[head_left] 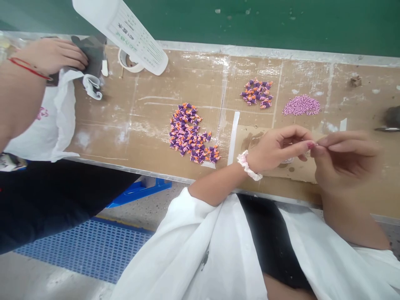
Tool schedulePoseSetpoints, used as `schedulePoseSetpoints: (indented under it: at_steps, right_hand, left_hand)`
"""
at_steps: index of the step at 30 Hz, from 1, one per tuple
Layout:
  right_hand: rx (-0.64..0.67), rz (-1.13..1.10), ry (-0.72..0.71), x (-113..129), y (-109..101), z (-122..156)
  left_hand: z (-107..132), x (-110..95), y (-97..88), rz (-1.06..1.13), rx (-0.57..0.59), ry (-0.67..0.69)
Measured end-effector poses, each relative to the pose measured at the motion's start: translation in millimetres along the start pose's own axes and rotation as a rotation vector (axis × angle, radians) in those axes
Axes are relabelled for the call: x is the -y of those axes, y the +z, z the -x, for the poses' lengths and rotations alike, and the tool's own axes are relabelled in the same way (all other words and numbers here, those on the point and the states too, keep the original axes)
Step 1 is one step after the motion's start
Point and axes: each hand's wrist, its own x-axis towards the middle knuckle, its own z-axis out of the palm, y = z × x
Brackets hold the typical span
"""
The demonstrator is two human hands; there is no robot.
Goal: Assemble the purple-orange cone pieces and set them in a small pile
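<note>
In the head view my left hand, with a pale scrunchie round its wrist, is closed in a pinch. My right hand meets it fingertip to fingertip, also pinching and partly smeared by motion. A spot of pink shows at the left fingertips; whether it is a nail or a small piece I cannot tell. Beyond the hands lies a heap of tiny pink pieces. Small purple, orange and pink figures form a lesser pile further left, and a larger pile sits left of my forearm.
Brown cardboard covers the table. A large white bottle leans in at the upper left beside a tape roll. On the far left another person's hand rests on dark cloth near a white bag. A dark object lies at the right edge.
</note>
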Motion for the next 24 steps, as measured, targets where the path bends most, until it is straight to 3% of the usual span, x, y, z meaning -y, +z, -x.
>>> schedulePoseSetpoints:
  at_steps: [15,20,24]
  right_hand:
    - [0.054,-0.175,0.107,5.1,-2.0,-0.9]
    - [0.111,-0.164,0.111,5.5,-5.3,-4.5]
    - [0.145,-0.141,0.148,4.7,-8.4,-6.0]
  left_hand:
    - [7.5,4.2,6.8,-0.588,-0.171,0.225]
    - [6.9,1.0,3.7,-0.644,-0.121,0.333]
    - [5.7,-5.9,2.4,-0.683,-0.097,0.239]
